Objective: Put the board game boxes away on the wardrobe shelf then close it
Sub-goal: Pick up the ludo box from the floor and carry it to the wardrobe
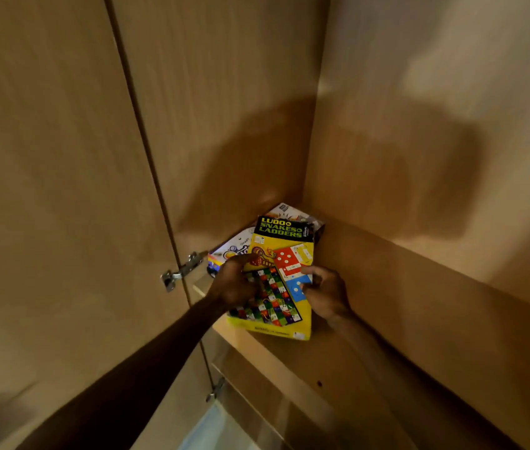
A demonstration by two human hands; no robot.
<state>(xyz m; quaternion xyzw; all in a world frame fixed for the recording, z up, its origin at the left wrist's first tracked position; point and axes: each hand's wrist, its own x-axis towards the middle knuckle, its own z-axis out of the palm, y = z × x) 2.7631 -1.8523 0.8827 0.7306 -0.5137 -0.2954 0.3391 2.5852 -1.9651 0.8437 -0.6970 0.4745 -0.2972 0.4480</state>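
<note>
Both hands (pixel 325 295) on yellow Ludo box (pixel 276 280) — wardrobe shelf (pixel 371 319).

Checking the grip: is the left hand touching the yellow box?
Touching. The head view shows the left hand lying on the yellow box's printed top.

Wooden wardrobe shelf (pixel 371 319) carries stacked board game boxes (pixel 276 254).

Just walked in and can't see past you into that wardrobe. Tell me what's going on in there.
A person is putting board games away. Both hands hold the yellow Ludo and Snakes and Ladders box, left hand on its left side, right hand on its right edge, setting it on the wardrobe shelf. It lies atop a white box already in the back corner, its near end at the shelf's front edge. The wardrobe door is open.
</note>
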